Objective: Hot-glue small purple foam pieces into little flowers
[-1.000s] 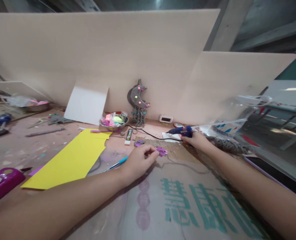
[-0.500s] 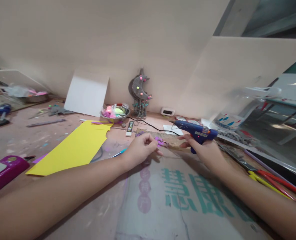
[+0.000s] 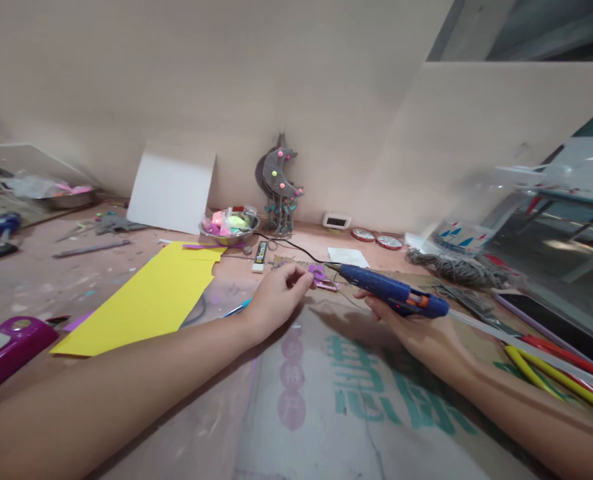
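Note:
My right hand [image 3: 401, 327] is wrapped round a blue hot glue gun [image 3: 391, 290], its nozzle pointing left and a long white glue stick [image 3: 481, 327] trailing from its back. A small red light glows on the gun. My left hand [image 3: 282, 293] pinches a small purple cut-out piece [image 3: 318, 272] between thumb and fingertips. The nozzle is close to the right of that piece; I cannot tell if they touch. Beneath them lies brown cardboard [image 3: 346, 283], next to a plastic sheet [image 3: 286, 380] with green and pink print.
Yellow paper [image 3: 146, 293] lies left, beside a magenta tool [image 3: 16, 347]. A metal bowl [image 3: 229, 230] of colourful clay and a grey moon ornament [image 3: 279, 180] stand at the back. Right are grey cord [image 3: 456, 269], a phone [image 3: 561, 327] and scissors with red and yellow handles [image 3: 531, 367].
My right hand has lowered and levelled the glue gun, showing the glue stick behind it. The purple piece has shifted slightly up in my left fingertips.

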### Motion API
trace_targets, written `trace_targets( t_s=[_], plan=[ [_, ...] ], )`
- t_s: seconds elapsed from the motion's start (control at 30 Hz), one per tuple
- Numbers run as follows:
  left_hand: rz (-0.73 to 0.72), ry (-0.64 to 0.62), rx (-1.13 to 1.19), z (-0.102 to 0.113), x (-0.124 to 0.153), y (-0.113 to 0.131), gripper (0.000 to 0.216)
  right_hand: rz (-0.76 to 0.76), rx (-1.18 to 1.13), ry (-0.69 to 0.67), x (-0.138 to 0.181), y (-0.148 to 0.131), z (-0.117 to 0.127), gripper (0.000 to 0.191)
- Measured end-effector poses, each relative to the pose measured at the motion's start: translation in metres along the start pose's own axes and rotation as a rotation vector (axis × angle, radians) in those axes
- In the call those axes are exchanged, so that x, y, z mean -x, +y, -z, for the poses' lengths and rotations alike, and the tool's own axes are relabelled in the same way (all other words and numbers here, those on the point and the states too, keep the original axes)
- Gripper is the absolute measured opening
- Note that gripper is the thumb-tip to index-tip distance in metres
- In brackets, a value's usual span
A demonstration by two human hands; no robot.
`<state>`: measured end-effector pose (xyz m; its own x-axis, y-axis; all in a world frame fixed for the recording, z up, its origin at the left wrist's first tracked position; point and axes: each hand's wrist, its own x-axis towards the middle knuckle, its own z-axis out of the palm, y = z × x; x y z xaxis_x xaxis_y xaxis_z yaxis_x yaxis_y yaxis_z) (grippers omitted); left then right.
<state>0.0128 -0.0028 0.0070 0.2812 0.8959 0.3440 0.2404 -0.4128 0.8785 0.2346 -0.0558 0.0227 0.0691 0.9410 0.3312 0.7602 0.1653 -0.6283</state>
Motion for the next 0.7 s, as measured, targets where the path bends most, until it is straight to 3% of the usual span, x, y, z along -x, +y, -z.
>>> trace_targets(
  t_s=[0.23,0.37,0.7],
  plan=[
    [-0.003,0.014,-0.083,-0.0005,-0.0003,0.0018,0.021,0.172,-0.006,-0.101,-0.004,0.0072,0.0061,0.025],
    [-0.016,0.007,-0.095,-0.0003,-0.0003,0.0009,0.021,0.163,-0.011,-0.131,-0.0035,0.007,0.0065,0.023],
    [-0.035,0.015,-0.112,0.0002,-0.0003,0.0004,0.02,0.076,0.015,-0.061,-0.0034,0.001,0.0034,0.023]
  ],
)
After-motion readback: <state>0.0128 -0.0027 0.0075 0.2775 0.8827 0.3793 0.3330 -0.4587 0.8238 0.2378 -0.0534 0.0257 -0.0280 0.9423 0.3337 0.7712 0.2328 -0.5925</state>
